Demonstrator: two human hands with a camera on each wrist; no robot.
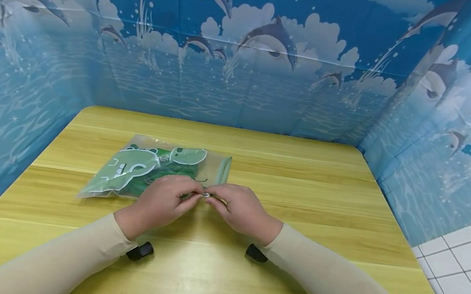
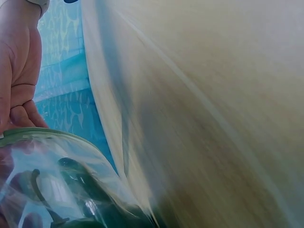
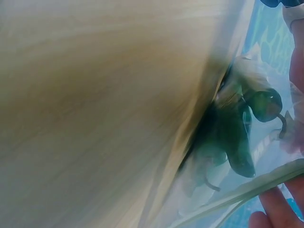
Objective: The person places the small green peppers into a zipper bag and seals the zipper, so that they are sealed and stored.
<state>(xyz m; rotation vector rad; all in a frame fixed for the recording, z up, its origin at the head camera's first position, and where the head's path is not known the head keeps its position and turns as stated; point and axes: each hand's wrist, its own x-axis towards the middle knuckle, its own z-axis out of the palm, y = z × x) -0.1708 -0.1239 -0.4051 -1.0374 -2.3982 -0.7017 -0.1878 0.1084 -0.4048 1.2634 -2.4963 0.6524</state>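
A clear zip bag (image 1: 119, 172) printed with green cartoon figures lies on the table, with long green peppers inside. The peppers (image 2: 90, 194) show through the plastic in the left wrist view, and curved stems show on the peppers (image 3: 235, 142) in the right wrist view. At the bag's near right corner, my left hand (image 1: 167, 197) and right hand (image 1: 238, 208) meet, thumbs and fingers pinching its edge. A small pale zip slider (image 1: 206, 195) sits between their fingertips. The green zip strip (image 1: 224, 169) runs away from the hands along the bag's right side.
The bag lies on a yellow wood-grain table (image 1: 322, 192). A blue curtain (image 1: 242, 89) with dolphins surrounds its back and sides. Black wrist pieces (image 1: 140, 251) hang under both sleeves. White floor tiles (image 1: 467, 273) show at the right.
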